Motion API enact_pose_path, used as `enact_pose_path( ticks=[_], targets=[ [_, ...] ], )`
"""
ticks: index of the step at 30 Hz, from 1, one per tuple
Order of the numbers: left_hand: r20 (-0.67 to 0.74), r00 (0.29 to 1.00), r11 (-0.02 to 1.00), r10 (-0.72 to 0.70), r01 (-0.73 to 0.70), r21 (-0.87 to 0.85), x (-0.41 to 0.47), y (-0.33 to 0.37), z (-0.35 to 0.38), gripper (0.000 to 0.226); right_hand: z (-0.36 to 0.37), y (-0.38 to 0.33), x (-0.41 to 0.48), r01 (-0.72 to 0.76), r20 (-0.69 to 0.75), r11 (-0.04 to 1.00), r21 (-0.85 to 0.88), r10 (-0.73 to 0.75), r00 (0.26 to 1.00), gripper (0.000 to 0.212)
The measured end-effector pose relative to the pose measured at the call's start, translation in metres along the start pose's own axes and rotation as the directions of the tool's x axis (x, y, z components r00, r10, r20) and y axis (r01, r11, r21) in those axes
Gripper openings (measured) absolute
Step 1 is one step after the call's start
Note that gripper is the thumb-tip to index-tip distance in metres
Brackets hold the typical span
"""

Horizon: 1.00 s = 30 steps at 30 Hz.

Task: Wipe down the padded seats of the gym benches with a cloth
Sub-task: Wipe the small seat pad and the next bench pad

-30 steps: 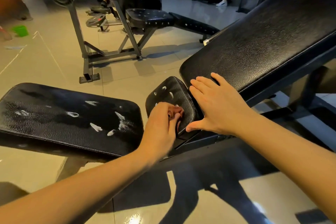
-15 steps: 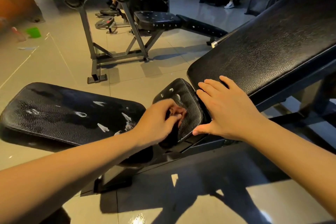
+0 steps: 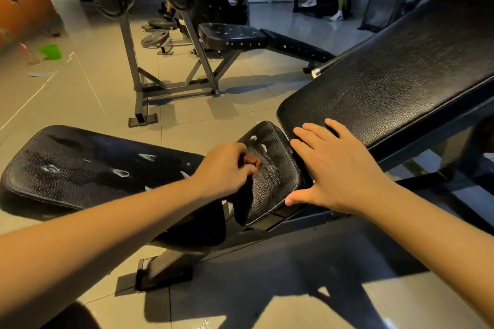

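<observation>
left hand [image 3: 224, 168] pinches reddish cloth wad [image 3: 252, 162] on small black padded seat [image 3: 272, 176] | your right hand [image 3: 336, 168] flat beside, steadying it

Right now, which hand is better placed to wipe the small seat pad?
Left. The left hand grips the reddish cloth on the small seat pad, beside white spots. The right hand lies flat and empty against the backrest.

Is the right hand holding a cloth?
No, the right hand lies flat and empty, fingers straight on the backrest edge; the left hand grips the reddish cloth.
</observation>
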<state>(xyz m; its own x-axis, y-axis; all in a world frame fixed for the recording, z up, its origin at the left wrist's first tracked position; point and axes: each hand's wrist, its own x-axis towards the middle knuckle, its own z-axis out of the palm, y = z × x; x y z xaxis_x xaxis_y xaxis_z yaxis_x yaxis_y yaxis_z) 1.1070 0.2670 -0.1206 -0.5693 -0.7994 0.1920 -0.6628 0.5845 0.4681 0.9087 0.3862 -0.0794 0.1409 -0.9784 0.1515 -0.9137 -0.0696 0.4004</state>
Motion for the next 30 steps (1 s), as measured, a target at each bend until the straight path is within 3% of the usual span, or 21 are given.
enact_pose_path(
  ticks=[2, 5, 12, 14, 17, 21, 27, 30],
  targets=[
    [0.094, 0.989, 0.993, 0.114, -0.110, -0.051, -0.036, 0.013, -0.005, 0.016, 0.001, -0.001, 0.001, 0.003, -0.014, 1.000, -0.003, -0.003, 1.000, 0.114],
    [0.136, 0.962, 0.970, 0.238, -0.242, 0.013, -0.052, 0.017, -0.005, 0.020, 0.003, 0.000, 0.001, 0.002, -0.042, 1.000, 0.001, -0.002, 0.999, 0.113],
    [-0.005, 0.989, 0.987, -0.145, 0.145, 0.071, 0.034, -0.033, -0.004, 0.016, -0.005, -0.003, 0.002, -0.016, 0.028, 1.000, 0.018, 0.016, 0.999, 0.112],
    [-0.022, 0.989, 0.989, -0.147, 0.148, 0.032, 0.024, -0.029, -0.001, 0.014, -0.007, -0.003, 0.002, -0.019, 0.049, 1.000, 0.022, 0.018, 0.999, 0.112],
    [0.046, 0.998, 0.998, -0.037, 0.039, -0.051, -0.021, -0.004, 0.002, 0.001, -0.006, -0.003, 0.002, -0.020, 0.039, 1.000, 0.008, 0.020, 0.999, 0.112],
    [0.076, 0.990, 0.992, 0.123, -0.122, -0.020, -0.053, 0.012, 0.011, 0.010, -0.002, -0.003, 0.002, -0.016, 0.011, 1.000, 0.004, 0.016, 1.000, 0.113],
    [-0.053, 0.972, 0.974, -0.227, 0.228, 0.000, 0.008, -0.027, 0.010, 0.016, -0.005, -0.005, 0.002, -0.029, 0.029, 0.999, 0.025, 0.028, 0.999, 0.116],
    [-0.027, 0.987, 0.986, -0.157, 0.155, -0.059, -0.004, -0.008, 0.009, 0.013, -0.005, -0.004, 0.002, -0.030, 0.027, 0.999, 0.021, 0.030, 0.999, 0.117]
  ],
)
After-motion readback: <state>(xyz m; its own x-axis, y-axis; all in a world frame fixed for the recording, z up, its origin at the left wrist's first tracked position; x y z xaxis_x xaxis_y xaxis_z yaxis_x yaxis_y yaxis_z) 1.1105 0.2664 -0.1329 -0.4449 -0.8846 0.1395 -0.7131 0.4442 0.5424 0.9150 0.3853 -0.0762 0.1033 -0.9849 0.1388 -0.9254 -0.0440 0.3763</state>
